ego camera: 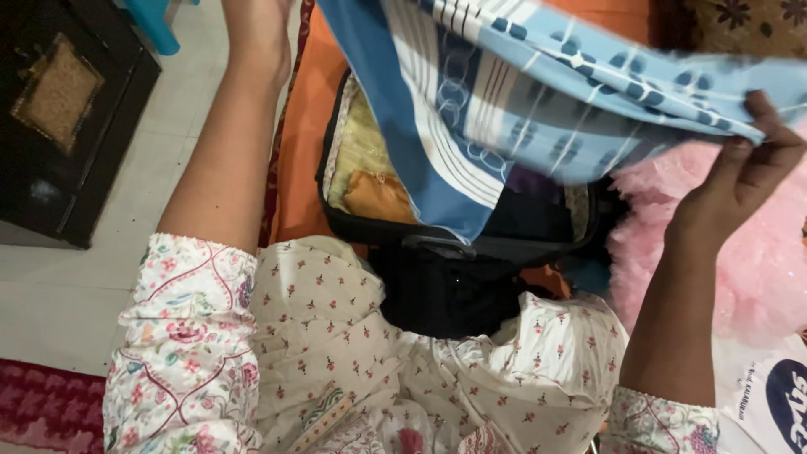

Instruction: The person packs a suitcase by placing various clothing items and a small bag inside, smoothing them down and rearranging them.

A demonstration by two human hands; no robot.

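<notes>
Cloth point(538, 92), one piece, is held spread across the top of the view, from about 11 o'clock to 3 o'clock, above one open black bag point(458, 231). It is thin and soft, with a solid blue border, white stripes and pale blue panels dotted with darker blue. Its right edge is pinched between thumb and fingers of the right hand point(744, 181), at 3 o'clock. The left hand point(256, 34) is cut off by the top edge at 11 o'clock; whether it grips the cloth cannot be told. Two floral sleeves are seen, one on each arm.

One orange sheet point(298, 160) is laid under the bag. Folded yellow and orange fabric is seen inside the bag at its left end. One fluffy pink mass point(756, 269) is seen at 4 o'clock, just beside the bag. One dark wooden box point(67, 109) stands at 9 o'clock on a pale tiled floor point(50, 294). One red patterned rug point(46, 403) lies at 8 o'clock.
</notes>
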